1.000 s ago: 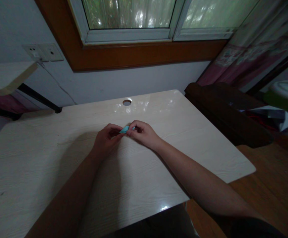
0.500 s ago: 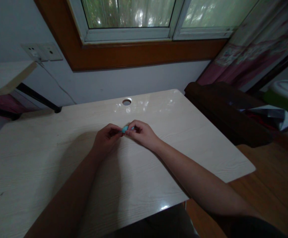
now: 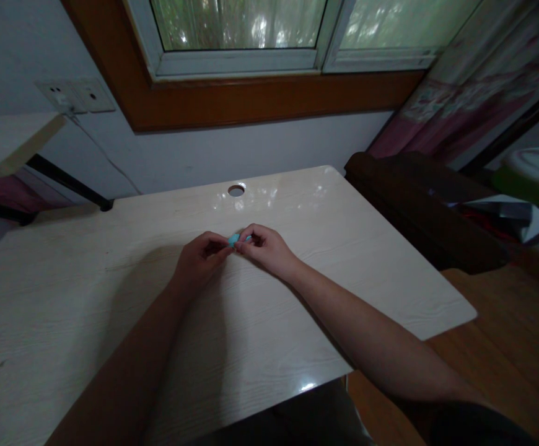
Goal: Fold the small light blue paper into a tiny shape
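Note:
A small light-blue piece, perhaps folded paper, is pinched between both of my hands just above the pale wooden desk. My left hand has its fingers curled and grips the piece's left end. Fingertips of my right hand close on its right end. Most of the piece is hidden by my fingers, so only a small part shows.
A round cable hole lies in the desk beyond my hands. A dark wooden chair back stands at the desk's right. A wall socket and a shelf are at the left, with a window above.
My fingers have drawn closer together around the blue piece, so less of it shows. The view has shifted slightly; my arms stay in place.

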{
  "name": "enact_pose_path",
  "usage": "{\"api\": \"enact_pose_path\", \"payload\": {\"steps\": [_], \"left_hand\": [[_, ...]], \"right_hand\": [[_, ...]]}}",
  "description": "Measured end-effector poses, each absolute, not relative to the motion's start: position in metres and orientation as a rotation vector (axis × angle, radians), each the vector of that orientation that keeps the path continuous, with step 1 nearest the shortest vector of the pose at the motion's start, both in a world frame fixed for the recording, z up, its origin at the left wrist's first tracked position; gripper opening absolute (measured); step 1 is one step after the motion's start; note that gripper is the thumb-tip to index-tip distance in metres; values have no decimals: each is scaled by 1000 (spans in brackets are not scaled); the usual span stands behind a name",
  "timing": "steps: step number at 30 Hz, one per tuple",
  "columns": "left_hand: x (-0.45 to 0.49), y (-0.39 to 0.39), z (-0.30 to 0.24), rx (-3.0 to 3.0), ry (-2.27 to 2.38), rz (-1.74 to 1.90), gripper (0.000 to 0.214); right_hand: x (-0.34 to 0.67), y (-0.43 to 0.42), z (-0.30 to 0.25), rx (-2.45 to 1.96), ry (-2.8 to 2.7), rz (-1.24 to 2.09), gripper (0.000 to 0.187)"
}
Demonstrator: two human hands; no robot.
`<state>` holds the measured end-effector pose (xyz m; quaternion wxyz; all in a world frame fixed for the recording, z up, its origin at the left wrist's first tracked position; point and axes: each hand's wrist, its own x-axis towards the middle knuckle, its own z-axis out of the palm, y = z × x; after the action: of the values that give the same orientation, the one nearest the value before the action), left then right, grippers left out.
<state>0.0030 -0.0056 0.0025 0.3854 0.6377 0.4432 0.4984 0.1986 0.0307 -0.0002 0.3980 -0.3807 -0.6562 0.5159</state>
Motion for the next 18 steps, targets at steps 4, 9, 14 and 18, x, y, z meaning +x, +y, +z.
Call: {"api": "enact_pose_path", "payload": {"steps": [4,9,14,18], "left_hand": [[4,-3,-1,1707,1212,1253,20],[3,-3,-2,1673,1203,1274,20],[0,-5,-3,1571,1138,1278,18],[2,-7,1,1508,1107,1294,15]], "right_hand": [[199,30,1,-958,-1687,1309,26],[197,28,0,-946,-1719,1304,26],[197,28,0,-957,-1738,1298,27],[198,28,0,-960,-1749,1304,27]]}}
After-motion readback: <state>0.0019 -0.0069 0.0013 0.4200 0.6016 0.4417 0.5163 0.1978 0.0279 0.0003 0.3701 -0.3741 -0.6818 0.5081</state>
